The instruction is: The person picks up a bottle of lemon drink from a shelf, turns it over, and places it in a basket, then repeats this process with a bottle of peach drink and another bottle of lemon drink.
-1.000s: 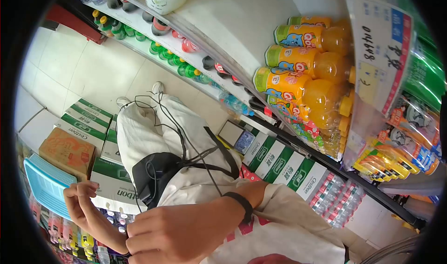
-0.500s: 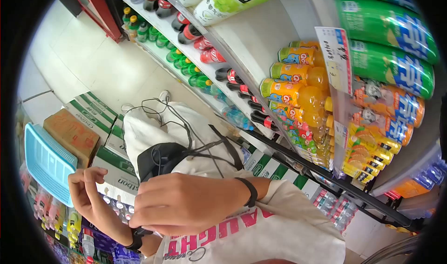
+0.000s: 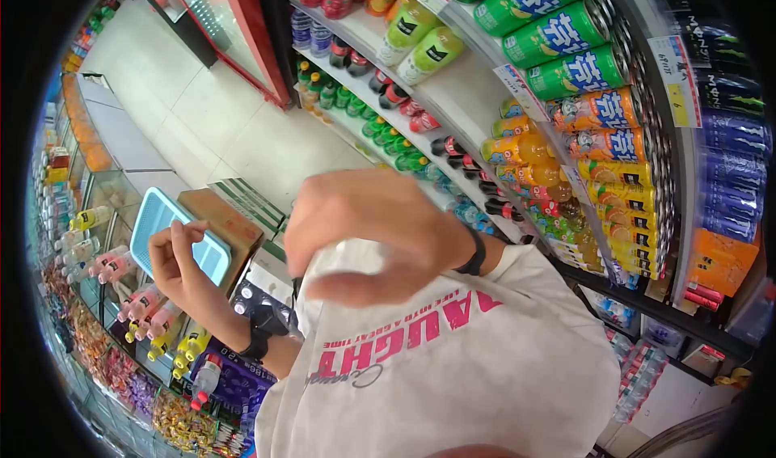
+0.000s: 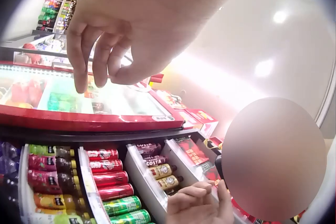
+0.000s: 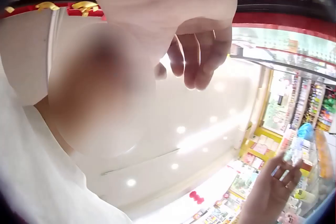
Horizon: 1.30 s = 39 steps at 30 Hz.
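My left hand hangs in the air on the left of the head view, fingers loosely bent and nothing between them. Behind it is a light-blue plastic basket, overlapped by the fingers in this view. In front of my shirt, my right hand is blurred, its back toward the head camera, a dark band round the wrist. The right wrist view shows those right-hand fingers loosely curled around nothing. In the left wrist view, the left-hand fingers droop empty, with the right hand below.
Drink shelves curve along the right, with green cans, orange juice bottles and dark-blue cans. A cardboard box stands beside the basket. Pink drink bottles lie at the left. A red-framed freezer stands past the tiled floor.
The head view has swung, bringing in more shelves, the freezer and the left-hand goods while my legs drop out of sight. The right hand is higher in view and blurred; both hands stay empty.
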### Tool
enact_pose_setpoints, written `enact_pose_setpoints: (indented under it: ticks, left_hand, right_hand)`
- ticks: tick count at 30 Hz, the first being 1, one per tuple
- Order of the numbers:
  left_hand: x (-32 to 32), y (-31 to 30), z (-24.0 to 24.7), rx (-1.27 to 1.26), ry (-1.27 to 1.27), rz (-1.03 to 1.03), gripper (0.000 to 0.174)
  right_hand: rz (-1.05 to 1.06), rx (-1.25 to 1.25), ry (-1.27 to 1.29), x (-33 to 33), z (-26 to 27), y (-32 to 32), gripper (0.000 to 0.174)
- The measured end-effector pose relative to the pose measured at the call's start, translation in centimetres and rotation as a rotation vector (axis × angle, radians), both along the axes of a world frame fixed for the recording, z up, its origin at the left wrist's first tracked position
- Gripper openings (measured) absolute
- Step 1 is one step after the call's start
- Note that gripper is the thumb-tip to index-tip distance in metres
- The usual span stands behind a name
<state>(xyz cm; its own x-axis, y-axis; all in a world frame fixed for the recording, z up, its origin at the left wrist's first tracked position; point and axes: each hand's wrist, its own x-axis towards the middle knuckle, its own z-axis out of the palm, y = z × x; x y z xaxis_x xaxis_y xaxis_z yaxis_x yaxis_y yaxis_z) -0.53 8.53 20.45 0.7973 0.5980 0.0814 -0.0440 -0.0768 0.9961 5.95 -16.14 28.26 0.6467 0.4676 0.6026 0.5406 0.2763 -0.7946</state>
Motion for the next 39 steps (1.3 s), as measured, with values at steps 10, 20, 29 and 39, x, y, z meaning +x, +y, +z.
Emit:
enact_pose_setpoints:
  ticks: [10,20,29,39]
  left_hand:
    - [0.8,7.0,-0.4,-0.056,-0.013,-0.003,0.017]
    - [1.1,13.7,-1.7,-0.049,0.078,0.078,0.017]
    - [2.9,17.7,-5.1,-0.13,0.129,0.348,0.017]
    - [-0.7,21.3,-16.9,-0.272,0.253,0.937,0.024]
  right_hand:
    - [-0.302,0.153,-0.308,-0.1,6.3,10.9,0.019]
    - [0.001,0.057,-0.165,0.9,7.3,19.9,0.027]
    - [0.411,0.006,-0.402,11.6,4.8,19.7,0.031]
    - [0.27,-0.294,0.07,24.7,-3.8,16.2,0.006]
